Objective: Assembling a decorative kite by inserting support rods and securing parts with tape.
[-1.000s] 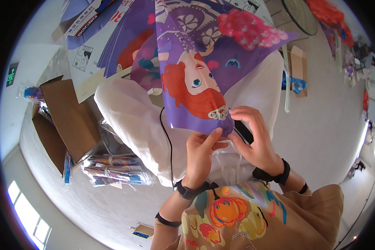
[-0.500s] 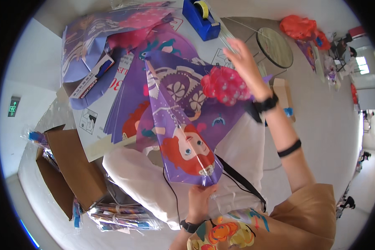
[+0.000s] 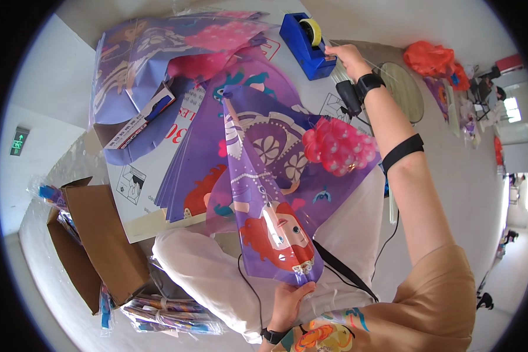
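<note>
My left hand (image 3: 288,305) is closed on the lower end of a glossy purple plastic sheet (image 3: 270,152), printed with a red-haired cartoon figure and pink bubbles. One side of the sheet is folded over into a long pointed flap. It lies across my lap and reaches over the stacked sheets beyond. At the far right of the table my right hand (image 3: 347,57) pinches at the front edge of a blue tape dispenser (image 3: 302,50), where the tape's end sits. The strip itself is too small to see clearly. A yellow roll (image 3: 312,32) is in the dispenser.
More printed purple sheets (image 3: 176,176) fan out on the white board (image 3: 126,205), with a small narrow box (image 3: 144,117) on them. Lower left stands a brown cardboard box (image 3: 108,240) near bundled plastic packs (image 3: 170,317). Beyond my right arm is a round stool (image 3: 405,91).
My right hand has moved from open in the air to the dispenser's front edge, its fingers now closed there. The left hand still holds the sheet; the whole view has shifted slightly.
</note>
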`<state>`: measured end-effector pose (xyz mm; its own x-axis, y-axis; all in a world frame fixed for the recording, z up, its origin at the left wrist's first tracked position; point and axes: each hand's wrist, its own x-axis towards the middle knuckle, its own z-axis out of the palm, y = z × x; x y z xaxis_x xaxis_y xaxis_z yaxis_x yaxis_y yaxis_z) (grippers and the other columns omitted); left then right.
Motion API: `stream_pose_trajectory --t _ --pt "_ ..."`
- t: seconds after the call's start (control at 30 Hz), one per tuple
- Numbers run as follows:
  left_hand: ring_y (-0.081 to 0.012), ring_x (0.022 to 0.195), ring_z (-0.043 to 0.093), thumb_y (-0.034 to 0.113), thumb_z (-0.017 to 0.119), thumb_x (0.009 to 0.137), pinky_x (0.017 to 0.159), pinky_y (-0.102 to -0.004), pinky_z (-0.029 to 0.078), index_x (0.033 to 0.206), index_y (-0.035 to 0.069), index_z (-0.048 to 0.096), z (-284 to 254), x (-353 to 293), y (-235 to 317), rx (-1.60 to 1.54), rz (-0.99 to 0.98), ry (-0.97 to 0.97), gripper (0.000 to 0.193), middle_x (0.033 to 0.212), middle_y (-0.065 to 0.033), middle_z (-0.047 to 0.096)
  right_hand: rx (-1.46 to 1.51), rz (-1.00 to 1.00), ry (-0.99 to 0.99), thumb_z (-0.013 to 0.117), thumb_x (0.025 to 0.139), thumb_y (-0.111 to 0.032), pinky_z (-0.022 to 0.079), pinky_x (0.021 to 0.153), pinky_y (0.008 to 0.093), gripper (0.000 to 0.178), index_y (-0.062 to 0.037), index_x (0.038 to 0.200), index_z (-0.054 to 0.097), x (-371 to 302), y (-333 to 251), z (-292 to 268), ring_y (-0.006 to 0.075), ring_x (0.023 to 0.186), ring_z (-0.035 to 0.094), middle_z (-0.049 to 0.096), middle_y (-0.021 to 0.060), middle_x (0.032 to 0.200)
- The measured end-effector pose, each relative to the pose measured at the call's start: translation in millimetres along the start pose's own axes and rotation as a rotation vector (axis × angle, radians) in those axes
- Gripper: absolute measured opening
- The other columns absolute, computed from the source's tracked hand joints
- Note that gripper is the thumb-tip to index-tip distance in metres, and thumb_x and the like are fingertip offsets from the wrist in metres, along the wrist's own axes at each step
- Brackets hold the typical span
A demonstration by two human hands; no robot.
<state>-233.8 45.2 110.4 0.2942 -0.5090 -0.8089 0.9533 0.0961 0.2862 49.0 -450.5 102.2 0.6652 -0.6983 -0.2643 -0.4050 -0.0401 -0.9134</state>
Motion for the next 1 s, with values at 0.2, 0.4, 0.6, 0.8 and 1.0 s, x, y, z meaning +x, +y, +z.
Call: stream_pose_trajectory --t 0.2,0.4,0.6,0.8,1.0 --pt "-0.0185 0.084 0.066 -0.007 0.066 0.085 0.076 -0.0320 0.054 0.110 -0.001 0.062 3.2 3.6 -3.8 -0.008 -0.019 -0.023 0.025 0.095 -0.0082 0.068 -0.050 -0.204 0.022 0.073 0.085 -0.032 0.041 0.089 0.0354 0.034 -0.0013 0.100 0.072 22.4 13.0 -22.2 0.0187 0.094 0.061 0.071 0.0063 0.098" --pt "-0.0188 0.084 0.066 -0.006 0.066 0.085 0.076 -0.0321 0.053 0.112 0.000 0.061 2.6 0.5 -2.7 -0.013 -0.008 -0.018 0.028 0.096 -0.0078 0.068 -0.163 -0.063 0.087 0.075 0.084 -0.031 0.044 0.075 0.0324 0.033 0.0005 0.094 0.072 -10.2 35.3 -24.5 0.0149 0.084 0.059 0.069 0.0077 0.093" --pt "-0.0219 0.090 0.068 0.001 0.060 0.092 0.079 -0.0344 0.054 0.117 0.000 0.059 9.1 -7.6 0.4 -0.007 0.011 -0.009 0.025 0.102 -0.0101 0.069 0.125 0.050 0.025 0.076 0.082 -0.022 0.042 0.065 0.0296 0.021 -0.0024 0.089 0.071 -24.7 50.8 -6.6 0.0115 0.074 0.056 0.067 0.0030 0.084" --pt "-0.0261 0.097 0.068 0.010 0.054 0.097 0.083 -0.0387 0.054 0.118 -0.003 0.058 23.0 5.7 -10.9 -0.126 0.041 -0.195 0.025 0.110 -0.0117 0.068 0.272 0.024 -0.238 0.073 0.084 -0.017 0.037 0.049 0.0280 0.015 -0.0035 0.089 0.070 4.9 110.2 -95.7 0.0113 0.061 0.053 0.062 0.0000 0.073" --pt "-0.0170 0.096 0.066 0.014 0.056 0.098 0.084 -0.0349 0.053 0.111 -0.001 0.063 10.3 -0.2 -10.1 -0.095 0.202 0.026 0.021 0.109 -0.0081 0.068 0.211 -0.131 -0.366 0.062 0.096 -0.022 0.046 0.075 0.0235 0.018 -0.0059 0.103 0.063 -283.7 32.1 13.5 0.0079 0.092 0.061 0.068 0.0014 0.098"
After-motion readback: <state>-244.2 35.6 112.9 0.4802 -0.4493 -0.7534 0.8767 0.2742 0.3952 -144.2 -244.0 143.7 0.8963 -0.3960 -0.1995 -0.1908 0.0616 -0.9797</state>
